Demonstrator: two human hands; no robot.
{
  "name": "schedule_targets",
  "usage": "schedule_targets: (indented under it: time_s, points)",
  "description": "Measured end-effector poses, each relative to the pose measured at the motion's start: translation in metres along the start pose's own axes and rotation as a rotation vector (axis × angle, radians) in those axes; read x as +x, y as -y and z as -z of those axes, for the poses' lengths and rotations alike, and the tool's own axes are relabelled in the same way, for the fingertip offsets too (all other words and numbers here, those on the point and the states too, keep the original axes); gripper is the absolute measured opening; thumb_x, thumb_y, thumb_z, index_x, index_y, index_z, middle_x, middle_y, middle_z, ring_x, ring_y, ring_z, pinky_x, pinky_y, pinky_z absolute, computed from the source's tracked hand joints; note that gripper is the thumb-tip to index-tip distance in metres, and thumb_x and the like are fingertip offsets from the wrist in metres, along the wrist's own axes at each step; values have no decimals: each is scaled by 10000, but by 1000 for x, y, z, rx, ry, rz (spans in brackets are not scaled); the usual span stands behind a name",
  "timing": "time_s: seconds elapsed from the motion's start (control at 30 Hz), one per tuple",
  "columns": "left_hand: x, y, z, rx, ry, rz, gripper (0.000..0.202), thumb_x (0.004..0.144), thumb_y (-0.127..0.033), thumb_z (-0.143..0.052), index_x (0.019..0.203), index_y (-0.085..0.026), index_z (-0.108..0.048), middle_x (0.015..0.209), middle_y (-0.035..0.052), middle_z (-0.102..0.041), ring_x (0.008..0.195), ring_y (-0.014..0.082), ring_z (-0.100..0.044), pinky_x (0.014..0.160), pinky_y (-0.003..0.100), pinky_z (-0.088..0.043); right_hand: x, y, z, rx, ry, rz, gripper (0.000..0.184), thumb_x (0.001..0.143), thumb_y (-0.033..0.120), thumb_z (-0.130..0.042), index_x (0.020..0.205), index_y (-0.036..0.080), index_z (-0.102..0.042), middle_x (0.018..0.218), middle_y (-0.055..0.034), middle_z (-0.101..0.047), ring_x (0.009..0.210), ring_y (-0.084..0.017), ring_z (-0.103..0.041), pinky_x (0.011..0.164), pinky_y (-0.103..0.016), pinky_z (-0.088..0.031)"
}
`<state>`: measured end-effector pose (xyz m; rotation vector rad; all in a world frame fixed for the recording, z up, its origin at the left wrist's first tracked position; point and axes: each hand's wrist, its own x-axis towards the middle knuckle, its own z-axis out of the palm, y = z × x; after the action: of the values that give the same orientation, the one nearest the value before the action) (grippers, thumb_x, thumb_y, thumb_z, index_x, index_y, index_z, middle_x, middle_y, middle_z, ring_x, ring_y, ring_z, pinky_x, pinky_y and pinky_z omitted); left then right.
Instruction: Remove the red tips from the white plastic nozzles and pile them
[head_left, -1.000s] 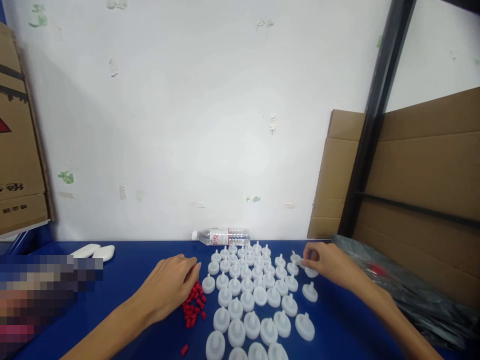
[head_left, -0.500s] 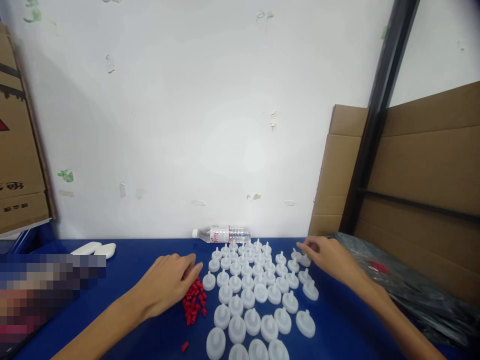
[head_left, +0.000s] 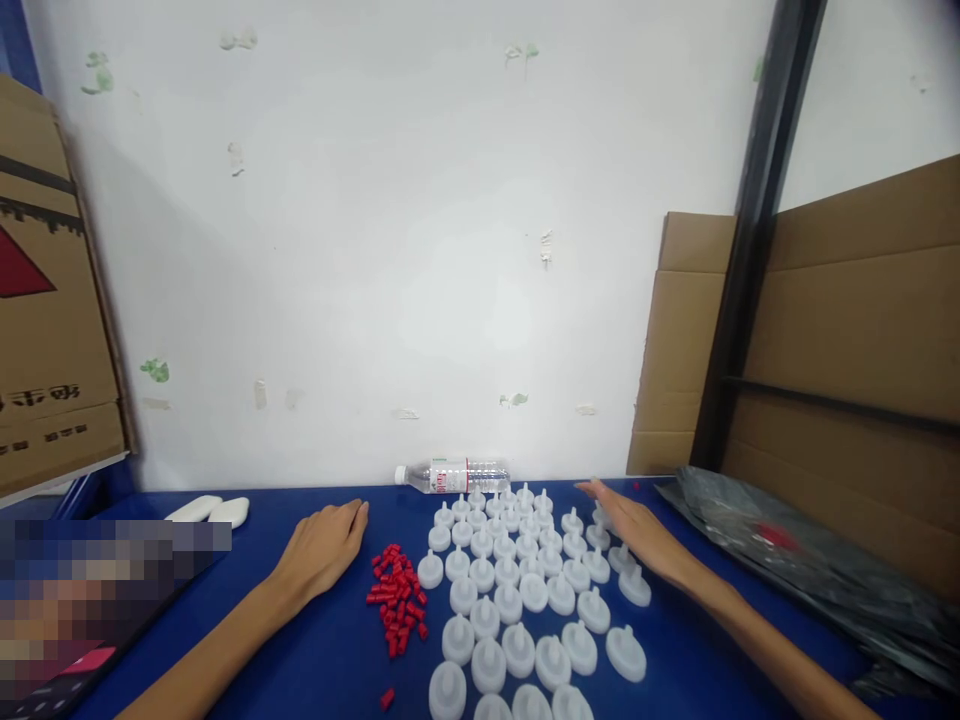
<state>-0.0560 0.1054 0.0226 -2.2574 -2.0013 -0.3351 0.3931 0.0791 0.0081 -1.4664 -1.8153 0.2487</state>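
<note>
Many white round plastic caps with a stem on top (head_left: 517, 648) stand spread over the blue table, in loose rows. To their left lies a pile of small red plastic caps (head_left: 397, 600), with one red piece apart nearer the front. My left hand (head_left: 322, 548) rests palm down on the table, left of the red pile and apart from it. Its fingers lie together and nothing shows in them. My right hand (head_left: 626, 522) is at the right edge of the white caps, fingers stretched toward the left. It partly covers a few of these caps and appears to hold nothing.
A clear plastic bottle (head_left: 454, 475) lies against the white wall. Dark plastic bags (head_left: 780, 560) are at the right, by cardboard sheets (head_left: 847, 330) and a black post. Two white oval pieces (head_left: 229, 513) lie at the left, near a blurred-out area and a cardboard box (head_left: 60, 340).
My left hand has drawn back to the left from the red pile, uncovering it. My right hand's fingers have straightened. The whole view has shifted slightly.
</note>
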Motion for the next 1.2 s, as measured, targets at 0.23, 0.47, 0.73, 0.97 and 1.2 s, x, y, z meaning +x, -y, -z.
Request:
schedule_targets:
  time_s: [0.23,0.47,0.73,0.97,1.2]
  points:
    - [7,5,-7,18,31,-7,494,1039,-358,-236,1033,-172,-695,1006,150,-768,1026,320,-713,840,405,-491,1,5,-9,88,18,64,614,1069,532,-183,1255,227,-683,1239,-71,-726,1195,-237,-665,1035,-456,-506]
    - [8,7,-3,43,21,11,468,1020,-345,-261,919,-177,-686,937,155,-763,941,323,-729,797,403,-491,15,-17,17,-68,-166,-84,515,1003,537,-310,1147,209,-680,999,-90,-759,909,-270,-714,860,-382,-521]
    - [8,6,-5,47,41,17,399,1039,-319,-313,922,-178,-668,917,131,-749,937,304,-721,824,419,-501,14,-42,13,-275,-9,-126,451,989,453,-325,891,233,-706,655,-11,-685,660,-232,-674,664,-306,-442]
    - [11,11,-13,57,104,66,332,979,-372,-634,1237,-165,-612,1224,82,-650,1029,222,-667,883,437,-575,17,-48,-1,-422,72,-106,394,1025,357,-292,974,232,-662,843,-58,-732,793,-258,-690,665,-310,-374]
    - [22,11,-15,90,106,139,346,981,-353,-630,1274,-174,-594,1275,93,-627,1071,239,-656,897,451,-573,37,-57,-9,-470,129,-45,350,1039,300,-288,942,234,-618,854,-46,-733,832,-239,-691,692,-292,-362]
